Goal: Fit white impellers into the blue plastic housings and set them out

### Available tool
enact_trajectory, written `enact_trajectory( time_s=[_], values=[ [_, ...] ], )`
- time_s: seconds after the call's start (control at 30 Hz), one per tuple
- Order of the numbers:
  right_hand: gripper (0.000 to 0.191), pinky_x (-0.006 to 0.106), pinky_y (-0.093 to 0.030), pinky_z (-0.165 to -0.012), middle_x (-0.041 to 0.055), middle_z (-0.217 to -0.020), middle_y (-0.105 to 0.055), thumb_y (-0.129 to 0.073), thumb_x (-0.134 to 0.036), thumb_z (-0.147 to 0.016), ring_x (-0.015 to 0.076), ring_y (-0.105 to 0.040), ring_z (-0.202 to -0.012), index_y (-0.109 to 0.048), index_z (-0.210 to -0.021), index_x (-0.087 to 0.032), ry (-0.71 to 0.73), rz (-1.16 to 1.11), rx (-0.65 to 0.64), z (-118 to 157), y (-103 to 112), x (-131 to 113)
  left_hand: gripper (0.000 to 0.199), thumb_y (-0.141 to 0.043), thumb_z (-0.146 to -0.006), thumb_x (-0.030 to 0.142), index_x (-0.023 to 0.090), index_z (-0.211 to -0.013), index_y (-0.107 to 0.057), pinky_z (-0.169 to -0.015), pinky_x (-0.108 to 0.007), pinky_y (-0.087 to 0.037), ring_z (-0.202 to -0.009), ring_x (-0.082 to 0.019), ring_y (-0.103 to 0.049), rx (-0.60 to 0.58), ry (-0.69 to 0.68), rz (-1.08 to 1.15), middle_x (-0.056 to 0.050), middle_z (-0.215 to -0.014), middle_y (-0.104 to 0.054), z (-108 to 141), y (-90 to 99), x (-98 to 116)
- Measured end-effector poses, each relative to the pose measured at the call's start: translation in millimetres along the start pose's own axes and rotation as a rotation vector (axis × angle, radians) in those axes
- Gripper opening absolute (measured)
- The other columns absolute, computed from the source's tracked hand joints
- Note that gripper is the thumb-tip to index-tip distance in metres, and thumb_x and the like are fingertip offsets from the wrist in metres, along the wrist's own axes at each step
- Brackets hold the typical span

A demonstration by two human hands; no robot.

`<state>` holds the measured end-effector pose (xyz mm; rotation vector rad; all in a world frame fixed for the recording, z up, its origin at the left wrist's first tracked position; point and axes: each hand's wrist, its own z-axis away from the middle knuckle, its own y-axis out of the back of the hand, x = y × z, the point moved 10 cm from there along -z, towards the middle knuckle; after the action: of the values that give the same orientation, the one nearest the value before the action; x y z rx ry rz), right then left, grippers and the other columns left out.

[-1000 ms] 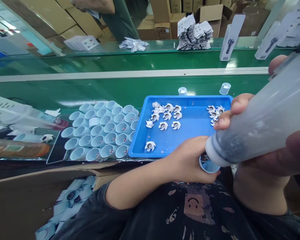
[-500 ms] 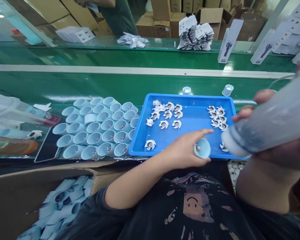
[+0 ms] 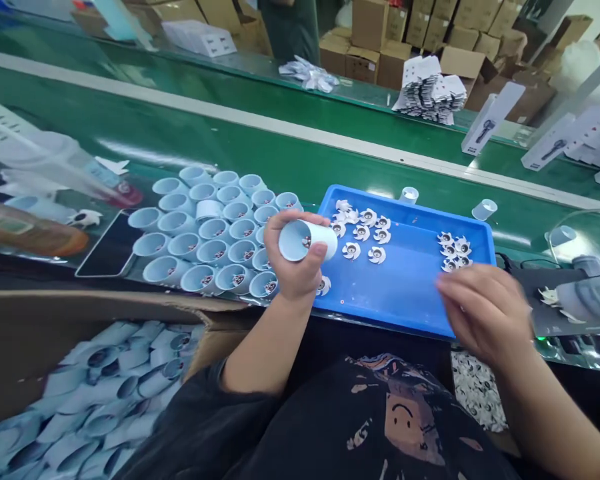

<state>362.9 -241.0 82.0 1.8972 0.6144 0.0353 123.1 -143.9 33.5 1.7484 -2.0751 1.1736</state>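
While the left hand (image 3: 295,257) is clamping a pale blue plastic cup (image 3: 307,240) just beside the blue tray (image 3: 445,212), fingers wrapped around its wall, the right hand (image 3: 485,313) is hovering over the tray's right corner, blurred, fingers apart. Risk: a loose grip could be dropping the cup onto the white vaned parts (image 3: 453,252), scattering them.

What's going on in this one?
A person at a green conveyor belt grips a pale blue plastic cup in their left hand, its open end showing. Their right hand, blurred and holding nothing visible, is open over the right edge of a blue tray of white finned parts. Rows of matching cups lie on their sides beside the tray, and more fill a cardboard box below.
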Motion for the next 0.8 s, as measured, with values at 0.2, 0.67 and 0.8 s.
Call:
enact_trajectory(
  time_s=[0.2, 0.67, 0.8],
  values=[
    [0.019, 0.038, -0.053, -0.082, 0.0097, -0.105, -0.060, -0.060, -0.022, -0.097, 0.0225, -0.060, -0.093, -0.061, -0.114, -0.013, -0.171, 0.242, -0.513, -67.6, -152.0, 44.8, 0.047, -0.079, -0.070, 0.048, 0.024, -0.103, -0.054, -0.072, -0.030, -0.055, -0.078, -0.016, -0.068, 0.069, 0.161, -0.043, 0.001, -0.087, -0.066, 2.3, 21.7, -30.7],
    [0.030, 0.038, -0.047, -0.096, 0.0102, -0.125, -0.051, -0.054, -0.006, -0.096, 0.0220, -0.055, -0.106, -0.056, -0.124, -0.015, -0.130, 0.263, -0.813, -2.7, -146.0, 53.4, 0.058, -0.081, -0.069, 0.046, 0.026, -0.110, -0.045, -0.079, -0.032, -0.053, -0.083, -0.015, -0.064, -0.145, 0.289, -0.007, 0.001, -0.092, -0.063, 12.4, -7.2, -37.5],
    [0.013, 0.040, -0.051, -0.089, 0.0070, -0.107, -0.057, -0.061, -0.016, -0.095, 0.0201, -0.058, -0.095, -0.060, -0.108, -0.012, -0.281, 0.213, -0.754, -8.0, -157.2, 60.4, 0.065, -0.086, -0.058, 0.042, 0.023, -0.106, -0.046, -0.083, -0.036, -0.052, -0.091, -0.019, -0.063, -0.287, 0.363, -0.213, -0.004, -0.105, -0.060, 21.4, -13.1, -42.1]
  ],
)
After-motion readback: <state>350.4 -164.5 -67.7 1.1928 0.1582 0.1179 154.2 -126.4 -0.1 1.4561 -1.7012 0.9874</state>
